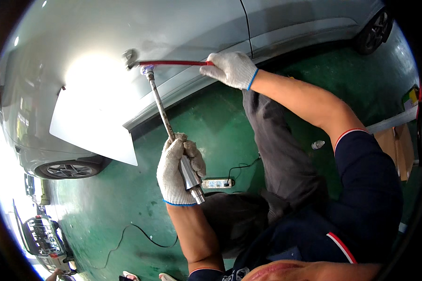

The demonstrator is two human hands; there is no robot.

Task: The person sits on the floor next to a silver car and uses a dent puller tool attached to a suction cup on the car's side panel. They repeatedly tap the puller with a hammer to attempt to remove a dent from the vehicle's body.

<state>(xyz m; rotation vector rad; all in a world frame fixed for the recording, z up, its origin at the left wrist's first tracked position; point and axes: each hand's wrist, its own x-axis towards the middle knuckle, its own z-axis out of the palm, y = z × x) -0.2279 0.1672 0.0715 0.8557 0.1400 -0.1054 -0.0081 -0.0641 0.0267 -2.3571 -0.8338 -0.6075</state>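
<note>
My left hand (176, 171), in a white knit glove, wraps round the metal weight of a slide hammer (162, 105). The shaft runs up to a small purplish tab (147, 69) against the silver car's side panel (183, 28). In my right hand (229, 70), gloved too, is the end of the red handle of a hammer (173, 62). Its metal head lies over the panel, just left of the tab; whether it touches the panel I cannot tell. Both hands are closed on their tools.
A white sheet (91, 126) stands out from the panel under bright glare. On the green floor (145, 187) lie a power strip (218, 183) with a black cord and a small clear bottle-like object (318, 144). Cardboard (394, 145) stands at right. Someone's sandalled feet show at the bottom.
</note>
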